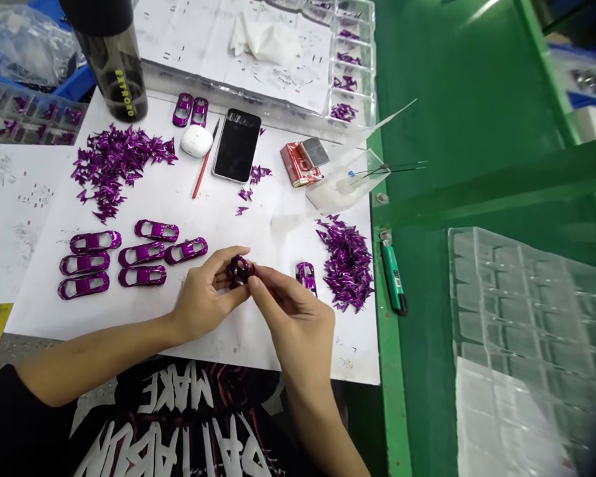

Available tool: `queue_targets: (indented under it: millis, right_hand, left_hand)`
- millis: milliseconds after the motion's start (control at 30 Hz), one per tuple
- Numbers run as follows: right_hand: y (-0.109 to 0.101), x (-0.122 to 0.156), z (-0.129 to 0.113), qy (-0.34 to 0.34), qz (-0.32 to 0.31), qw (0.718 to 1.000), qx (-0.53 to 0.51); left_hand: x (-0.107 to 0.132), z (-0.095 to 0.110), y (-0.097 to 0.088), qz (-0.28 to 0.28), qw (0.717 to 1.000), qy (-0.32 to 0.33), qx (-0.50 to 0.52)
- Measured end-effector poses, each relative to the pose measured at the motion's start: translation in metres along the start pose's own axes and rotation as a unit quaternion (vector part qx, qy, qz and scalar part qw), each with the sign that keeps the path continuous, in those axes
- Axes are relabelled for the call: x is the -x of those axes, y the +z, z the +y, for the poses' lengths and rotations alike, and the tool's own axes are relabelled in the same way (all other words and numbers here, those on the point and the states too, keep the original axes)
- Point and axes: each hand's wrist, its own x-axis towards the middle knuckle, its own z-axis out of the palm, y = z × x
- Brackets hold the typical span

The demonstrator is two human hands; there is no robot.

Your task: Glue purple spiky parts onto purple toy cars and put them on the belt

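My left hand (198, 301) is closed around a dark purple toy car body (238, 270), holding it above the white paper. At the car body's right end, the thumb and fingers of my right hand (298, 324) are pinched together against it. Whether a small part is also between those fingertips is hidden. Several glossy purple toy car bodies (142, 254) lie in loose rows left of my left hand. Just beyond my right hand rests another toy car body (306, 276), beside a heap of small, pointed purple pieces (347, 265).
A second purple heap (114, 162) lies back left, near a dark bottle (112, 66). A phone (237, 146), white case (197, 141), red pencil (201, 173) and red packet (300, 163) sit mid-table. Right are a green cutter (392, 275) and a clear compartment tray (526, 298).
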Motion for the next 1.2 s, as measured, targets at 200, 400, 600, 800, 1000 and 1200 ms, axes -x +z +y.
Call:
queue_targets:
  millis: [200, 400, 600, 800, 1000, 1200]
  right_hand:
    - [0.012, 0.002, 0.007, -0.073, 0.02, 0.996, 0.053]
    - [-0.005, -0.004, 0.009, -0.193, -0.015, 0.964, 0.182]
    - [-0.023, -0.011, 0.014, -0.198, -0.184, 0.948, 0.167]
    - [-0.021, -0.008, 0.014, -0.181, -0.149, 0.956, 0.174]
    - [-0.06, -0.068, -0.011, -0.243, 0.018, 0.939, 0.241]
    - [-0.087, -0.164, -0.017, -0.249, 0.191, 0.891, 0.328]
  left_hand:
    - [0.003, -0.003, -0.001, 0.003, 0.999, 0.026, -0.04]
    - [0.001, 0.001, -0.006, -0.052, 0.99, 0.087, -0.103]
    - [-0.002, 0.003, -0.017, -0.172, 0.97, 0.113, -0.128]
    - [-0.001, 0.002, -0.018, -0.19, 0.971, 0.083, -0.122]
    - [-0.006, 0.008, -0.015, -0.123, 0.981, 0.029, -0.145]
    - [-0.011, 0.004, -0.018, -0.063, 0.916, 0.238, -0.316]
